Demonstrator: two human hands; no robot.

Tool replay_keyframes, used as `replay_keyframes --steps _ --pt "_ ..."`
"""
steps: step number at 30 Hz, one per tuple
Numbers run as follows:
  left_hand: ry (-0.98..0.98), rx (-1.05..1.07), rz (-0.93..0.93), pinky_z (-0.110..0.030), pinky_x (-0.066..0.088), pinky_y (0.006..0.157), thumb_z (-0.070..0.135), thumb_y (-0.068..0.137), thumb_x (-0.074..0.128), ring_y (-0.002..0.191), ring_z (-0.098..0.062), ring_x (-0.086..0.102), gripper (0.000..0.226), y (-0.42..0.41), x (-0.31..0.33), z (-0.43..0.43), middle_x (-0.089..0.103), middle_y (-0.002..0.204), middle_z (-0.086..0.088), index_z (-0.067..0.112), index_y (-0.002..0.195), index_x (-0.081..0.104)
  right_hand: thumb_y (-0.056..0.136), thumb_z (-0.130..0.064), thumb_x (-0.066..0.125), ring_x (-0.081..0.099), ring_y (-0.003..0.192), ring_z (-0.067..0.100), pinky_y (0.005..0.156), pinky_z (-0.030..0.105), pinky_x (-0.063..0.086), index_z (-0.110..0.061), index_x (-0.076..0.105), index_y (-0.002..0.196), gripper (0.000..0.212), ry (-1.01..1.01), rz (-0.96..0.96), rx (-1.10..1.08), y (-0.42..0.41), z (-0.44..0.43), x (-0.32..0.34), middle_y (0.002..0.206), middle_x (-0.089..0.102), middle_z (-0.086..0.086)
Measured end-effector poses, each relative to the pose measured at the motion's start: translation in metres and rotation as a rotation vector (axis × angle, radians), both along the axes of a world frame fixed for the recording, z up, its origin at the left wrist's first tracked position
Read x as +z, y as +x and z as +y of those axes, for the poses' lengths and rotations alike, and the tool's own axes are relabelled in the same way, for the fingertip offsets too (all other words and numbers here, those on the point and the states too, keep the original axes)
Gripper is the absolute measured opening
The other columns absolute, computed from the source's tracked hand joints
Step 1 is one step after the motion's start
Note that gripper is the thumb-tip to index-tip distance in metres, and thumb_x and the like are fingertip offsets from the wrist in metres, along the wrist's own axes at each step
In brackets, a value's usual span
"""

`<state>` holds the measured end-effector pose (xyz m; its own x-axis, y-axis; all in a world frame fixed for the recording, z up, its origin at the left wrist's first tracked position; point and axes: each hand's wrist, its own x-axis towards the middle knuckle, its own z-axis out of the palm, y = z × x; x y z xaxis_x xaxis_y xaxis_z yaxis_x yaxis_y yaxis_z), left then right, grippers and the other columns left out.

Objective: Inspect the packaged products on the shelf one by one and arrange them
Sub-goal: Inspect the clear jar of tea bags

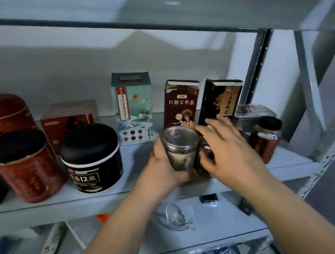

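My left grip [163, 164] held clear jar [180, 148], fingers curled round its side, near front of shelf [132, 161], just ahead of brown ginger-jujube tea box [181, 105]. Resting or lifted, could not tell. My right grip [226, 147] was open, fingers spread (blurred), just beside jar's right, before black box [221, 99]. Teal box [133, 107] stood left of brown one. Black-lidded red jar [266, 140] at far right.
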<state>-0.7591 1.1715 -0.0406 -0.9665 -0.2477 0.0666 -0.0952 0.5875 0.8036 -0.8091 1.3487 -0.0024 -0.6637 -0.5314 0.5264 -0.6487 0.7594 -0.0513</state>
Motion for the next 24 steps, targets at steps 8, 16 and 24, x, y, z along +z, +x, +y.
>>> replay_keyframes --steps 8,16,24 --pt "0.255 0.088 0.131 -0.03 0.057 0.086 0.036 0.056 0.091 0.108 -0.012 0.066 0.092 -0.018 -0.02 -0.015 0.068 0.118 0.006 0.028 0.134 0.042 0.074 -0.014 0.082 0.033 0.148 0.04 0.105 0.049 0.049 -0.014 0.056 0.139 0.07 -0.028 0.059 0.016 -0.018 0.016 -0.025 0.148 0.046 0.013" --pt "0.547 0.182 0.27 -0.045 0.058 0.094 0.037 0.058 0.083 0.112 -0.022 0.07 0.085 -0.015 -0.015 -0.01 0.073 0.12 -0.002 0.021 0.135 0.051 0.081 -0.023 0.073 0.026 0.153 0.038 0.122 0.049 0.03 -0.012 0.056 0.14 0.062 -0.179 0.112 0.178 0.0 0.001 -0.034 0.152 0.043 0.02" --pt "0.823 0.3 0.409 -0.039 0.06 0.079 0.021 0.073 0.058 0.099 -0.023 0.074 0.06 -0.013 -0.013 -0.013 0.074 0.114 -0.004 0.034 0.131 0.048 0.089 -0.036 0.076 0.054 0.124 0.0 0.096 0.019 0.044 -0.05 0.032 0.143 0.071 -0.599 -0.846 0.397 -0.004 -0.061 -0.045 0.135 0.055 -0.02"
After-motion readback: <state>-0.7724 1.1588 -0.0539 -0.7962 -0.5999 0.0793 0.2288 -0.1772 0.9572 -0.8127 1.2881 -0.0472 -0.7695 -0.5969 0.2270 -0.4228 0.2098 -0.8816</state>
